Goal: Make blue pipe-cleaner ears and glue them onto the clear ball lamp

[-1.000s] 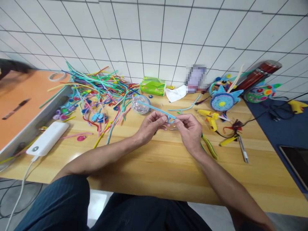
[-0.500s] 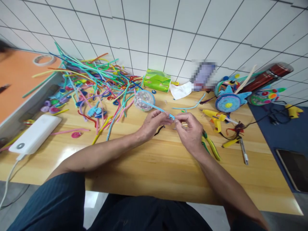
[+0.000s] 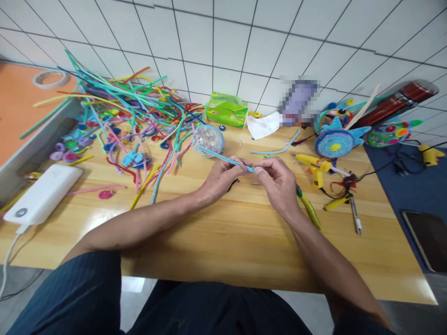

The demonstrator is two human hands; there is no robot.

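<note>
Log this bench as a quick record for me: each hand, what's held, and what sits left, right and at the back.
Left hand: pinching a blue strip
Right hand: fingertips at the strip's near end
Beyond hands: clear round piece
Left side: tangled colored strips, white power bank
Right side: yellow glue gun, blue disc ornament
Back, near wall: green packet, white paper

The left hand [image 3: 220,179] and right hand [image 3: 279,186] pinch a blue pipe cleaner [image 3: 222,157] above the table [image 3: 209,246]; its far end overlaps the clear ball [image 3: 209,138]. Left of the ball lies a coloured tangle [image 3: 139,104]; behind it, a green pack [image 3: 226,110]. A glue gun [image 3: 317,172] lies right, a power bank [image 3: 44,193] far left.
</note>
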